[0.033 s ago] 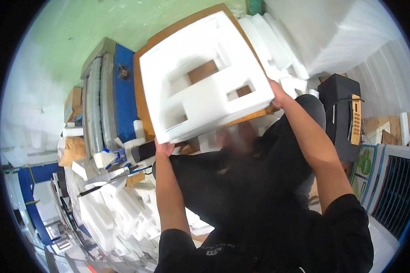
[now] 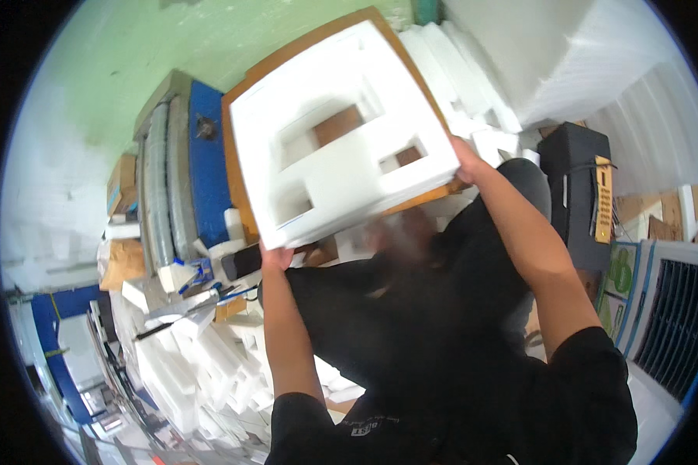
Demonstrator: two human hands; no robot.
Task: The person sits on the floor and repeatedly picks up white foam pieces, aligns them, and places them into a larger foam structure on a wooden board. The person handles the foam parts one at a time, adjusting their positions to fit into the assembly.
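Note:
Between my hands is a large white foam packing block (image 2: 329, 174) with several square and rectangular cut-outs. It is tilted in front of a brown board or table surface (image 2: 310, 46), which shows around its edges and through the openings. My left hand (image 2: 277, 256) grips the near left corner, and most of its fingers are hidden behind the foam. On the right side, my right hand (image 2: 467, 163) holds the near right corner, its fingers partly out of sight too. Whether the block rests on the brown surface I cannot tell.
Left of the block stands a blue machine with grey rollers (image 2: 209, 167). White foam pieces (image 2: 190, 372) heap up at lower left, and foam sheets (image 2: 454, 70) lean at back right. A black box (image 2: 570, 198) and a vented unit (image 2: 678, 322) stand at right.
The whole view shifts very slightly. Both hands keep the same grip on the foam block, which has barely moved against the brown surface.

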